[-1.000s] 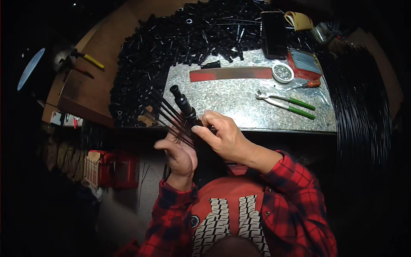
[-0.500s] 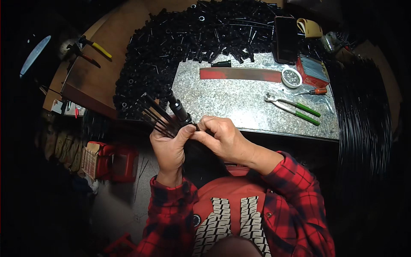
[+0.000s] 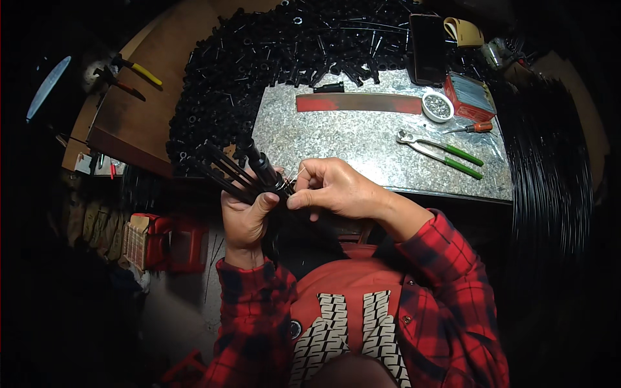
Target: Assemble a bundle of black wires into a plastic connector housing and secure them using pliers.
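Observation:
My left hand (image 3: 244, 223) is closed around a bundle of thin black ribs (image 3: 220, 169) and a black tubular fitting (image 3: 260, 165), both slanting up to the left, like parts of an umbrella frame. Its thumb presses near the fitting's lower end. Close beside that end, my right hand (image 3: 341, 191) has thumb and forefinger pinched on a fine bright wire (image 3: 297, 173). The wire's far end is too small to follow. My palm hides the lower part of the ribs.
Small black fittings (image 3: 226, 77) lie heaped around the stone-patterned tabletop (image 3: 349, 145). On it are a red-brown strip (image 3: 359, 103), a white cup of metal bits (image 3: 438, 107), green-handled pincers (image 3: 440, 154) and a screwdriver (image 3: 475, 128). Black strands (image 3: 546, 168) hang at the right.
My right hand has pulled slightly away from the fitting, and the bright wire now shows by its fingers. My left hand keeps its hold on the ribs and fitting.

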### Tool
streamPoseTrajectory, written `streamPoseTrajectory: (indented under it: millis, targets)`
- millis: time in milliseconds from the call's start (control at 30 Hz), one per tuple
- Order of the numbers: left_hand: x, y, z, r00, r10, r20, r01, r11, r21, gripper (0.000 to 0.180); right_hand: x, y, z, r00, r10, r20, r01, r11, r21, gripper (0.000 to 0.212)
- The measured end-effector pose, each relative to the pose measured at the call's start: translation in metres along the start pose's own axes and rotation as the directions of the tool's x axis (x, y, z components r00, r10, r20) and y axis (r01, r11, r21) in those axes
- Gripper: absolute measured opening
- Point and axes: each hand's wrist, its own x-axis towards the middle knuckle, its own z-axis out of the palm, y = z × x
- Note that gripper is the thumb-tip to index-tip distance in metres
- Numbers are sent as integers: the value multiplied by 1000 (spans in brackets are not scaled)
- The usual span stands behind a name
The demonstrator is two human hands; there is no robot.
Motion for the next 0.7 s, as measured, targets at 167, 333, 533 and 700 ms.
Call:
streamPoseTrajectory:
  millis: [167,333,533,700]
  targets:
    - [3,1,4,1000,-22,16,22,1000,-17,32,0,1,-2,1000,28,2,-28,1000,-1,21]
    - [2,0,10,999,-1,-52,4,999,54,32,2,11,2,999,-5,-45,7,999,41,21]
    - [-2,0,14,986,8,-169,0,999,46,30,4,12,6,997,-47,-56,50,997,59,22]
    - [-4,3,22,978,-19,-207,32,998,60,25,2,11,4,998,-44,-46,46,998,43,22]
